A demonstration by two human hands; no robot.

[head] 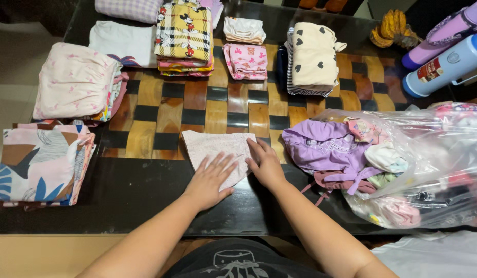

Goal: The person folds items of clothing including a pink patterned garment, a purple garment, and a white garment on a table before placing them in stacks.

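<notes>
- Both hands, left hand [210, 179] and right hand [266, 163], lie flat with fingers spread, pressing the small pale pink patterned cloth [217, 149] at the bench's [146, 190] near middle.
- Risk: uneven pressure could let its fold slide crooked.
- The purple garment [326, 146] spilling from the clear plastic bag [434, 170] lies just beside it and could snag.

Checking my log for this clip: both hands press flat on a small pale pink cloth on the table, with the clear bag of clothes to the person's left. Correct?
Not quite. The clear bag lies to the person's right, as the head view shows. Left hand and right hand do press flat on the pale pink cloth.
</notes>
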